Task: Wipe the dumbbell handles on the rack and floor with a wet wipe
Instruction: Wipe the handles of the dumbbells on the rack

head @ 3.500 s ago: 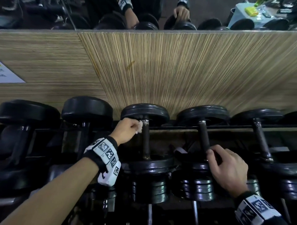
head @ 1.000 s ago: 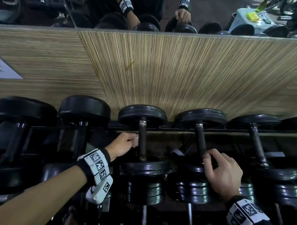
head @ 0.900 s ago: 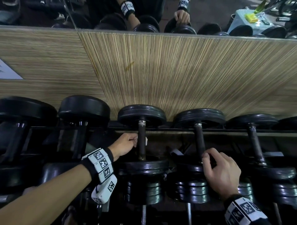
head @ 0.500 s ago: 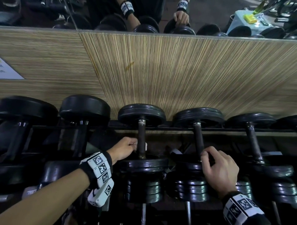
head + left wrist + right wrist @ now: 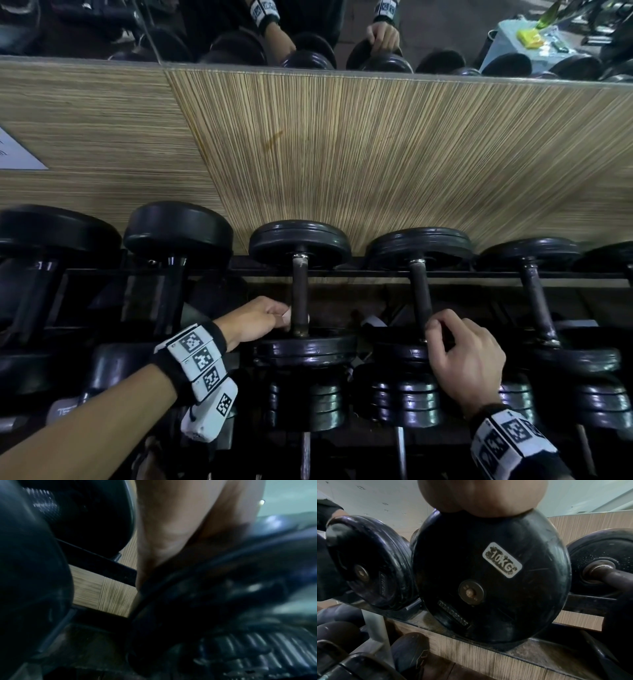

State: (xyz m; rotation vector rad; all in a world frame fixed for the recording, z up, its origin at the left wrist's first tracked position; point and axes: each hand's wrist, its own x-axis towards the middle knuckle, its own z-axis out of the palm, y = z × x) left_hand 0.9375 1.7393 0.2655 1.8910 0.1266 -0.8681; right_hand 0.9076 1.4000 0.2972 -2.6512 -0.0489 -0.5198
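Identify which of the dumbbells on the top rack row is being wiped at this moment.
The dumbbell third from the left: the left hand holds a white wipe against its handle. The right hand only rests on its right-hand neighbour.
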